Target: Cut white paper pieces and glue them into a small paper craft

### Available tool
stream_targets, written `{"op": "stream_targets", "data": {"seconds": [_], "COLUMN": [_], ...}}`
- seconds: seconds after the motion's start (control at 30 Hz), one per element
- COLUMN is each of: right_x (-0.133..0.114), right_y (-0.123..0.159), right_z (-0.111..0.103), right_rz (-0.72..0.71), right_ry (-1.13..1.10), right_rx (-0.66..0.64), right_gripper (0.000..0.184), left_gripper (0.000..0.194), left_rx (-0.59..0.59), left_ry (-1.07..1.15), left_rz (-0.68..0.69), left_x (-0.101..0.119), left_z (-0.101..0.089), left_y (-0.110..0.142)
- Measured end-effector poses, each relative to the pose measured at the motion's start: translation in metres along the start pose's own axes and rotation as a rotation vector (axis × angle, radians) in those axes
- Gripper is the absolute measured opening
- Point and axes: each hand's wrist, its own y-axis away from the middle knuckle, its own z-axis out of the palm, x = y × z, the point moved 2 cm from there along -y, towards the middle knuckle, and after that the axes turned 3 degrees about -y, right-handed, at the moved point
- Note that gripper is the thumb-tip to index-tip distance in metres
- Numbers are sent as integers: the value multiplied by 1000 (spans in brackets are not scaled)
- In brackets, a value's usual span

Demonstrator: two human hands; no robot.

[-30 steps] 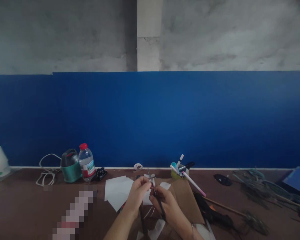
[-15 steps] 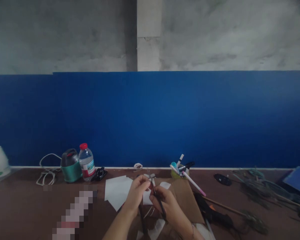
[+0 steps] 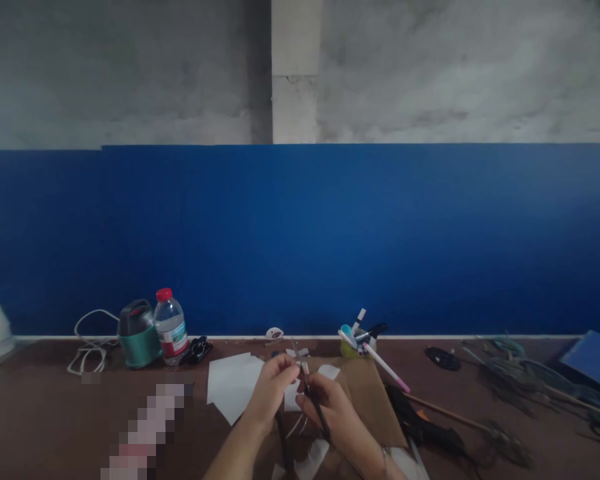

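My left hand point(image 3: 273, 387) is closed in a pinch on a small white paper piece point(image 3: 300, 365) held over the table. My right hand point(image 3: 330, 410) grips black-handled scissors point(image 3: 314, 400); their thin blades point up and away and meet the pinched piece between the two hands. Under the hands lie white paper sheets point(image 3: 233, 387) and a brown card sheet point(image 3: 367, 400). White offcuts point(image 3: 313, 460) lie near my wrists.
On the brown table point(image 3: 55, 420) stand a water bottle point(image 3: 171, 327), a green pot point(image 3: 137, 337), a white cable point(image 3: 87, 350), a pen cup point(image 3: 357, 337), a pink pen point(image 3: 387, 369), a black glue gun point(image 3: 427, 427), green stems point(image 3: 525, 380) and a blue folder point(image 3: 597, 353).
Both hands stay together at the same spot. The scissors' blades have shifted slightly against the small piece. The view has tilted a little.
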Motion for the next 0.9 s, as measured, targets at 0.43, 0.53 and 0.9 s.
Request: {"op": "stream_targets", "data": {"seconds": [0.43, 0.53, 0.9], "right_x": [-2, -5, 6], "right_y": [0, 0, -2], "right_z": [1, 1, 1], "right_rz": [73, 83, 85], "right_ry": [-7, 0, -39], "right_rx": [-16, -16, -40], "right_gripper": [26, 26, 25], "left_gripper": [16, 19, 13], "left_rx": [26, 51, -23], "left_ry": [-29, -9, 25], "left_rz": [-1, -5, -24], "left_x": [-8, -9, -10], "left_z": [-6, -5, -5], "left_y": [-6, -5, -5]}}
